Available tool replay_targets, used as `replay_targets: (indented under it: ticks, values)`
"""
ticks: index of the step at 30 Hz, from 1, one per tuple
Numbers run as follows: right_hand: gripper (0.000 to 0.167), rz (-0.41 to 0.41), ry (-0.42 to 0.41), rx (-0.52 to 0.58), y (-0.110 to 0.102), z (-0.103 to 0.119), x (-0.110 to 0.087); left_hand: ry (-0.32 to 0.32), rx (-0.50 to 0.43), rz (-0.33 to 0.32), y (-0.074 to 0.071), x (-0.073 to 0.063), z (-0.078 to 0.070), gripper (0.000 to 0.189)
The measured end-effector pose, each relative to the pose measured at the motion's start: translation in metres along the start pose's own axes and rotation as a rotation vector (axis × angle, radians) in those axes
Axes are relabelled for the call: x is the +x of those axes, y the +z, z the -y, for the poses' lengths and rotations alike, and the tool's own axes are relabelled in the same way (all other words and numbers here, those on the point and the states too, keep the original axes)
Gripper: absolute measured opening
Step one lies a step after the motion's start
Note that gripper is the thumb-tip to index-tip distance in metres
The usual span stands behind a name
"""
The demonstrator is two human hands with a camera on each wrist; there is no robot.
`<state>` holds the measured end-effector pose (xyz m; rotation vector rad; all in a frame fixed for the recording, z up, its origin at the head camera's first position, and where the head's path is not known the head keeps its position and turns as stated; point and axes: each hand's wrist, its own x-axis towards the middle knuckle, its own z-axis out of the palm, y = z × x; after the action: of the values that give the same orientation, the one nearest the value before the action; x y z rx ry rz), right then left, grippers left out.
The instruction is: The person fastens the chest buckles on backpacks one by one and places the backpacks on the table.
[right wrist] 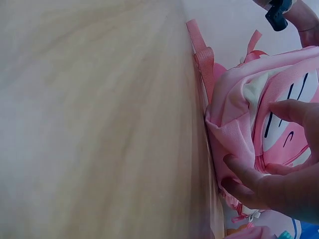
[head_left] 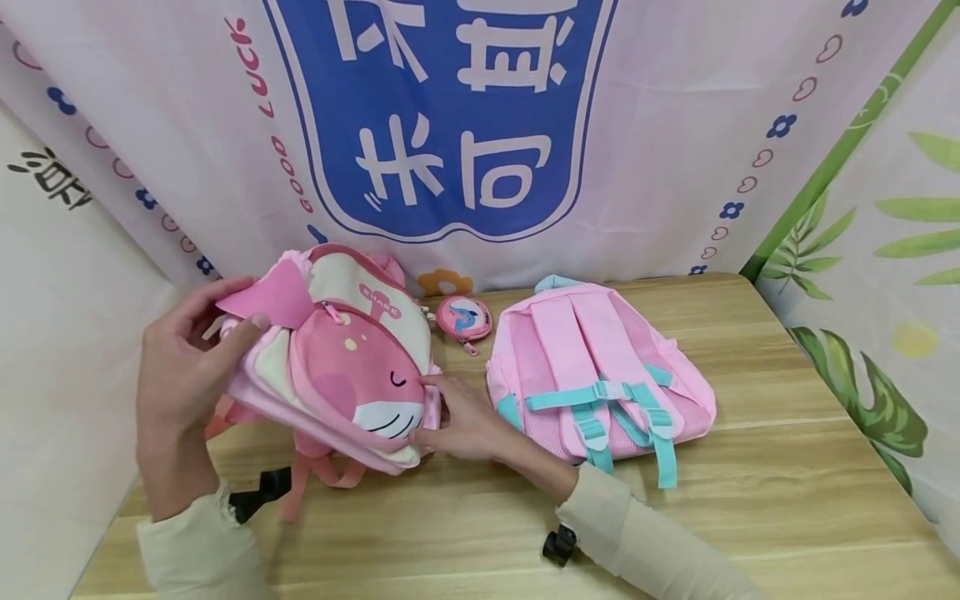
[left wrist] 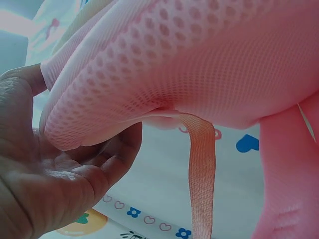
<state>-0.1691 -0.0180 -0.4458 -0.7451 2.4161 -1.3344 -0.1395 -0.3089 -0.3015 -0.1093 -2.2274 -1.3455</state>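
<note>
A pink and cream backpack with a sleeping whale face on its front pocket is tilted on the left part of the table. My left hand grips its left side, thumb on the front near a pink fin flap. In the left wrist view, the fingers curl under the mesh edge. My right hand pinches the other side by the whale's mouth, the thumb on the front pocket and fingers against the side panel. A small round pink pouch with a blue animal lies beside the bag.
To the right, a second pink backpack lies with its shoulder straps up and teal buckled webbing across them. A printed cloth hangs behind the wooden table. Loose pink straps hang below the left bag.
</note>
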Motion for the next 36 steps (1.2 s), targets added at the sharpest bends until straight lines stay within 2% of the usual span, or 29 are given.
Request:
replay_targets:
  ticks: [5, 16, 25, 36]
  values:
    - [0.085, 0.009, 0.008, 0.011, 0.001, 0.000, 0.001, 0.030, 0.021, 0.002, 0.004, 0.001, -0.006, 0.045]
    - [0.086, 0.016, 0.013, 0.047, 0.001, -0.004, 0.004, 0.055, 0.037, 0.003, 0.018, 0.003, -0.021, 0.044]
    - [0.085, 0.021, 0.009, 0.042, 0.003, -0.006, 0.007, 0.047, 0.082, 0.017, 0.028, 0.003, -0.029, 0.048]
    - [0.088, 0.049, 0.010, 0.075, 0.006, -0.006, 0.011, 0.023, 0.115, 0.031, 0.029, 0.004, -0.031, 0.049]
